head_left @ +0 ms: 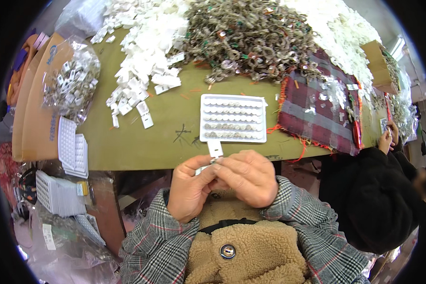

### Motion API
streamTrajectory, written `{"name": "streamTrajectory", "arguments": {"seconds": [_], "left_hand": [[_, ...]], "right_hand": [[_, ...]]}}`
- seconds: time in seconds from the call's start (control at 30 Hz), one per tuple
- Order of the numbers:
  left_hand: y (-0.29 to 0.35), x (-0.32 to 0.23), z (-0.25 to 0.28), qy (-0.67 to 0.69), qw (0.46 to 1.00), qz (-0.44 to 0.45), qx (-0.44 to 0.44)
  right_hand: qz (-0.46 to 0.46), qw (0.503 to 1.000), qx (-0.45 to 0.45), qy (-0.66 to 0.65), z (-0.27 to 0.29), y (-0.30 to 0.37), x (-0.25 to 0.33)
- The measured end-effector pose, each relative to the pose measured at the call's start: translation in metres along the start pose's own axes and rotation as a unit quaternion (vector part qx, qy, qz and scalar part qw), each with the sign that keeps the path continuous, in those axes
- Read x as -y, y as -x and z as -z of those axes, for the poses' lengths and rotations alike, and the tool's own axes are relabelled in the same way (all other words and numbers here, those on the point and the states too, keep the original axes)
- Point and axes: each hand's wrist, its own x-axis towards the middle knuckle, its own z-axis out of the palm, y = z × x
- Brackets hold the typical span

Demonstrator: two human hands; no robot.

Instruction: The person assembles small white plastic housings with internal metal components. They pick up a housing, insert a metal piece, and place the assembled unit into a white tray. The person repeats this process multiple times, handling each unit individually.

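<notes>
At the table's near edge my two hands meet in front of my chest. My left hand point(190, 187) is closed in a pinch on a small white plastic piece point(215, 148), which has a small dark slot and sticks up above the fingers. My right hand point(248, 177) is closed too, its fingertips pressed against the lower end of that piece; what they pinch there is hidden. Just beyond lies a white tray point(263, 113) with rows of small round pieces, whitish in the far rows and more metallic in the near ones.
White plastic pieces point(149, 52) and tangled grey-brown coils point(251, 38) are heaped on the green table point(161, 146). A plaid cloth point(307, 111) lies right. At left are a bag of parts point(73, 83), a cardboard box point(38, 104) and stacked trays point(59, 194). A person in black point(369, 199) sits right.
</notes>
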Motion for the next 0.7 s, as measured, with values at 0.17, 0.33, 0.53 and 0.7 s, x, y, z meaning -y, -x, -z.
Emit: {"name": "streamTrajectory", "arguments": {"seconds": [0.17,0.33,0.53,0.7], "left_hand": [[-0.002,-0.007,-0.004,-0.055,0.998,-0.009,-0.014],[-0.004,-0.008,-0.004,-0.07,0.997,0.017,-0.002],[-0.009,-0.006,-0.007,-0.075,0.997,0.021,-0.004],[-0.01,-0.009,-0.007,-0.061,0.998,0.02,0.012]], "right_hand": [[-0.168,0.984,0.011,-0.066,0.012,0.007,0.004],[-0.359,0.93,-0.075,0.025,0.035,0.018,-0.032],[-0.236,0.966,0.01,0.104,0.031,0.025,-0.044],[-0.202,0.971,0.054,0.112,0.034,0.024,-0.045]]}}
